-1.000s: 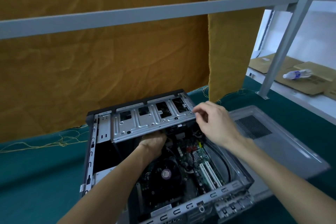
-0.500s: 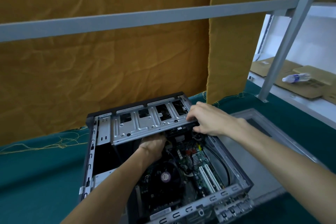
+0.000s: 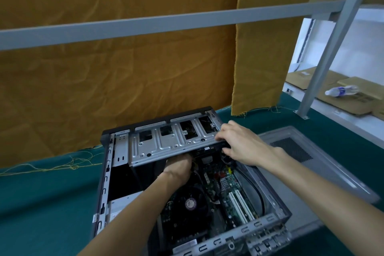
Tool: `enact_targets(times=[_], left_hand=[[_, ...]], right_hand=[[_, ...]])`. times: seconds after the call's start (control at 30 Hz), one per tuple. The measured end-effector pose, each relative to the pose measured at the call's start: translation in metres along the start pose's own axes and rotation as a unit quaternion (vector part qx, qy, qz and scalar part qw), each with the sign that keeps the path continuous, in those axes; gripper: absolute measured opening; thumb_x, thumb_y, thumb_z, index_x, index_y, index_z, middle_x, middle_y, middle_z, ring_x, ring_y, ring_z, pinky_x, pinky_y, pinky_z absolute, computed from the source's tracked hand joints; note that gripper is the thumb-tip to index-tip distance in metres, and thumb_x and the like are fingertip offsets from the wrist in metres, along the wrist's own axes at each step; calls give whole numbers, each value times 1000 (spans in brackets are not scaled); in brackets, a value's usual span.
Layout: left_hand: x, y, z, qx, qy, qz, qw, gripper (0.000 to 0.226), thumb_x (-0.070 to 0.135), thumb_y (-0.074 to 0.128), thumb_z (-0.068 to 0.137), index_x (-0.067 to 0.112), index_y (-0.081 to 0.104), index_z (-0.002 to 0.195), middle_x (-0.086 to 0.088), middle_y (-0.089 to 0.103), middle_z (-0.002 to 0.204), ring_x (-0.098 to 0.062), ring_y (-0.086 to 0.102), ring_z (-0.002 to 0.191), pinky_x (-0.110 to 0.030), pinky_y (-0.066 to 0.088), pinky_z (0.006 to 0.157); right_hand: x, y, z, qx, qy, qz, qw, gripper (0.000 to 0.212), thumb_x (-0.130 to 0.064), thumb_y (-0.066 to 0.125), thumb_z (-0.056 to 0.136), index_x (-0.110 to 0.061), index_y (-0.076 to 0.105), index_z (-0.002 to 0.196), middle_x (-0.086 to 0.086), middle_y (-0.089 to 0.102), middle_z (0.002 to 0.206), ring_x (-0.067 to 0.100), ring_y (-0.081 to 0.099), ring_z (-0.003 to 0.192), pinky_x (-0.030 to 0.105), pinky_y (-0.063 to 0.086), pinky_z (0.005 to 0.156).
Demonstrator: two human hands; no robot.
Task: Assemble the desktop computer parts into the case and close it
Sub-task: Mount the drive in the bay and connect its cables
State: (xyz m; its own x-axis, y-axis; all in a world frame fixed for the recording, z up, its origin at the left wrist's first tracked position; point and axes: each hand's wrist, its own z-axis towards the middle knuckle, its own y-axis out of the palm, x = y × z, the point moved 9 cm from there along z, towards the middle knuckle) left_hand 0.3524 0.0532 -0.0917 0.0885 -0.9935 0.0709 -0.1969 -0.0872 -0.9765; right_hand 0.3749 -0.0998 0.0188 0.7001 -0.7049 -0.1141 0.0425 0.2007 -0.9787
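Steel drive cage [image 3: 166, 143], tilted up at its near edge, sits across the far end of the open computer case [image 3: 268, 191] on the green table cloth [image 3: 41, 203]. Right hand [image 3: 241, 143] grips the cage's right corner, fingers curled over the edge. Left hand [image 3: 178, 167] reaches beneath the cage; its fingers are hidden, so its grip cannot be told.
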Motion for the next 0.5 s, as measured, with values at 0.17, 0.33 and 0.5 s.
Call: enact_targets(times=[0.17,0.33,0.5], left_hand=[[6,2,1,0,13,-28,1000,66,10,51,103,3,18,159,-19,24,164,-36,34,147,-35,31,117],[6,7,7,12,9,21,1000,62,18,44,107,1,15,159,-20,12,167,-36,20,153,-39,20,122],[18,-8,1,39,77,-2,996,50,14,41,107,-2,32,154,-25,25,163,-41,23,151,-33,7,119]], right_hand=[[0,2,-2,14,-2,-4,1000,44,-23,73,93,-17,62,135,-4,57,118,15,44,115,33,46,98],[-2,2,-4,10,-9,-8,1000,46,-24,72,94,-16,60,138,-3,56,118,15,43,114,30,43,96],[-3,-3,-4,6,5,-4,1000,46,-24,72,94,-17,61,138,-4,58,120,14,45,114,34,47,94]])
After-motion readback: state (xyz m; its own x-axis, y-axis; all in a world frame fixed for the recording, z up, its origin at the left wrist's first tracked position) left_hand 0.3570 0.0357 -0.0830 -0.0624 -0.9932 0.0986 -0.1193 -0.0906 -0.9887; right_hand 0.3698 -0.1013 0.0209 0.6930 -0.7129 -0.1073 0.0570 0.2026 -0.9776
